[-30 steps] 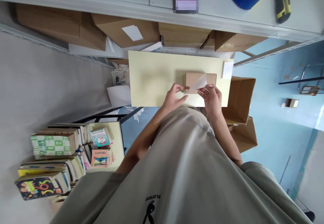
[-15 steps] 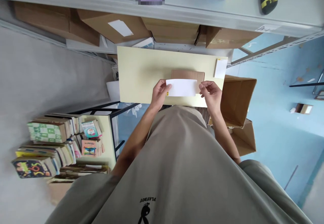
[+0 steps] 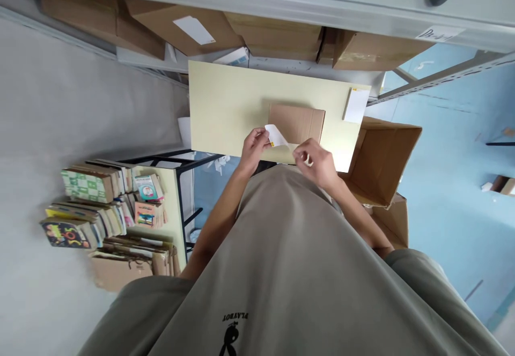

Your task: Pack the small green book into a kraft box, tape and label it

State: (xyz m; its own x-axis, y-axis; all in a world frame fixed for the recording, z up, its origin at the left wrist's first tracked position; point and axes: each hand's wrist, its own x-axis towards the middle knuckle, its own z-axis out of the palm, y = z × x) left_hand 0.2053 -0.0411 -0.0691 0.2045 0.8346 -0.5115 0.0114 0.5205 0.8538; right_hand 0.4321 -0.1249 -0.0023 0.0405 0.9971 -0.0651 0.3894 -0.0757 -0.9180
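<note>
A closed cardboard box point(image 3: 296, 123) sits on the counter point(image 3: 225, 104). Left hand point(image 3: 254, 148) and right hand point(image 3: 316, 162) pinch a paper slip point(image 3: 277, 135), now curled rather than flat.

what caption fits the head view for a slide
Both hands, left hand and right hand, peel a white label over a small cardboard box.

A small white paper slip with a yellow mark point(image 3: 276, 134) is bent and curled, pinched at both ends; it sits just above the flat brown cardboard box point(image 3: 296, 123) on the pale yellow table.
</note>
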